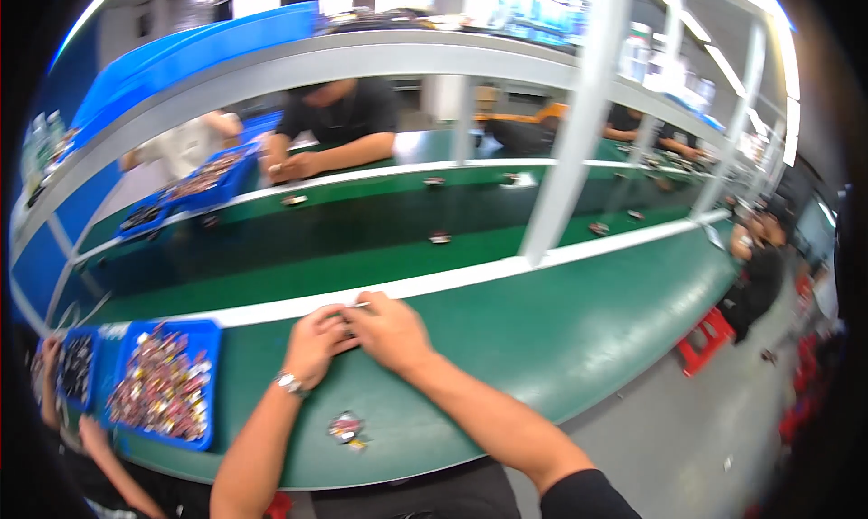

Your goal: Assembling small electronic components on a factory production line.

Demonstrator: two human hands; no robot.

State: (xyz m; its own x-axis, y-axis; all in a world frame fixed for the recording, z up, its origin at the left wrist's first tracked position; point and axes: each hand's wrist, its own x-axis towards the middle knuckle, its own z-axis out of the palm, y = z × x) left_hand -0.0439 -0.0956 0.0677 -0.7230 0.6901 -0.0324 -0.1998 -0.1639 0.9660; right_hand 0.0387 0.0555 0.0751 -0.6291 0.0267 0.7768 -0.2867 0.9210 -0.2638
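Note:
My left hand (316,340), with a metal-banded watch (291,384) at its wrist, and my right hand (391,331) meet over the green table (506,365), close to its white far rail. The fingers of both are closed together around something small. Only a pale sliver and a dark bit of it show between the fingertips, too little to name. Nearer to me, between my forearms, a small cluster of silvery and reddish parts (346,429) lies on the tabletop.
On the left stands a blue tray (215,374) heaped with small reddish and silvery parts, beside another blue tray (94,365) of dark pieces. A co-worker's arms (117,465) reach in there. Beyond the rail, a belt (362,225) carries scattered small parts. A grey post (574,130) rises at its edge.

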